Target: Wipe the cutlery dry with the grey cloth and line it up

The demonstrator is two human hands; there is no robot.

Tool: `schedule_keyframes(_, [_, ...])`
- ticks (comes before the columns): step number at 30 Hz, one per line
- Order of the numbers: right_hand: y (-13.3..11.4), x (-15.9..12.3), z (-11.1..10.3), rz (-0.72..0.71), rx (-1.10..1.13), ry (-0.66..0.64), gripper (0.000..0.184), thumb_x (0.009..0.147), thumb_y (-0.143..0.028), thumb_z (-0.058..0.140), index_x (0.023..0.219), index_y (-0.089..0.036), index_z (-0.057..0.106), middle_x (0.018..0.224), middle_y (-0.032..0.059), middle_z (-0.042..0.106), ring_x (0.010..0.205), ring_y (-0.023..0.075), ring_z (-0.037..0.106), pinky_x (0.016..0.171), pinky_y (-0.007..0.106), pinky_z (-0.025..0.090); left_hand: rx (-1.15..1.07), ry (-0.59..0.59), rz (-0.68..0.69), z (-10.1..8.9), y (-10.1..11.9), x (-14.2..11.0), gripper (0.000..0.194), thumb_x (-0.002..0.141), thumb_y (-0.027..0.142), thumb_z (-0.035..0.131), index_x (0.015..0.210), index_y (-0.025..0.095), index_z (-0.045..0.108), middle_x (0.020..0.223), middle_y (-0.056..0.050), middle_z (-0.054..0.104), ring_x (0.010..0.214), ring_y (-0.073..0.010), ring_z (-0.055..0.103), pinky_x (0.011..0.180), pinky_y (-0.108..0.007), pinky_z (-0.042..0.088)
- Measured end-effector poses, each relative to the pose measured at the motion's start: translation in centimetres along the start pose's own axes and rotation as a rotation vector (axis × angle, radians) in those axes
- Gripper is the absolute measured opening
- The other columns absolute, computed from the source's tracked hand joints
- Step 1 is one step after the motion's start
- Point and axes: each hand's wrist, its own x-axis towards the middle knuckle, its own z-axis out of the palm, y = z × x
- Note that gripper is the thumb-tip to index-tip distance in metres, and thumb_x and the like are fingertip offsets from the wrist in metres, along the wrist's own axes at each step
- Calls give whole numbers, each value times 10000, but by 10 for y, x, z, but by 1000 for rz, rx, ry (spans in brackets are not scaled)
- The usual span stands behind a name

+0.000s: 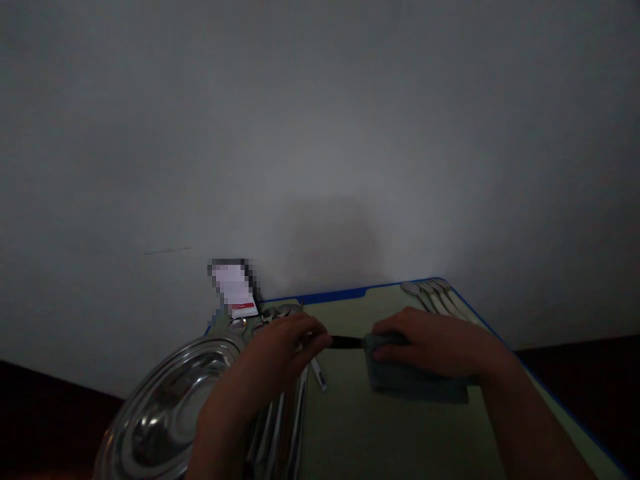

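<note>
My left hand (295,339) is closed, its thumb and fingers pinching one end of a slim, dark-looking utensil (346,342). The other end runs under a folded grey-blue cloth (417,383), so its kind is hidden. My right hand (425,343) is closed over that cloth, pressing it around the utensil. Below my left hand lie several long utensils (273,433) side by side, partly covered by my forearm. A short piece with a pale end (320,377) sticks out beneath my left fingers. Spoon heads (238,325) show behind my left wrist.
A shiny metal bowl (150,427) stands at the left. Several spoons and forks (433,297) lie at the table's far right corner. A phone-like object (233,287), partly pixelated, leans near the wall (330,133). The pale green tabletop (340,433) has a blue edge.
</note>
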Motion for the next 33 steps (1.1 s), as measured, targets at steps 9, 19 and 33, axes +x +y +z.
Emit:
schedule_keyframes(9, [11, -9, -10, 26, 37, 12, 296, 821, -466, 448, 898, -251, 636, 898, 22, 655, 818, 188, 589, 661, 268, 415, -70, 185, -6, -21, -8, -13, 169, 846, 316, 493, 867, 201, 616, 826, 2, 654, 770, -142, 592, 702, -244, 445])
schedule_keyframes(19, [-8, -8, -3, -36, -24, 19, 288, 847, -409, 427, 915, -225, 638, 850, 47, 662, 800, 188, 591, 647, 271, 392, 49, 13, 49, -1, 20, -5, 191, 857, 300, 474, 814, 210, 638, 739, 15, 661, 673, -134, 587, 635, -235, 397])
schedule_keyframes(33, [-21, 1, 8, -171, -26, -44, 311, 867, -426, 398, 897, -196, 605, 829, 52, 647, 776, 177, 587, 635, 264, 382, 34, -157, 72, 0, 34, -7, 209, 878, 293, 405, 842, 224, 599, 727, 24, 626, 680, -130, 564, 623, -234, 372])
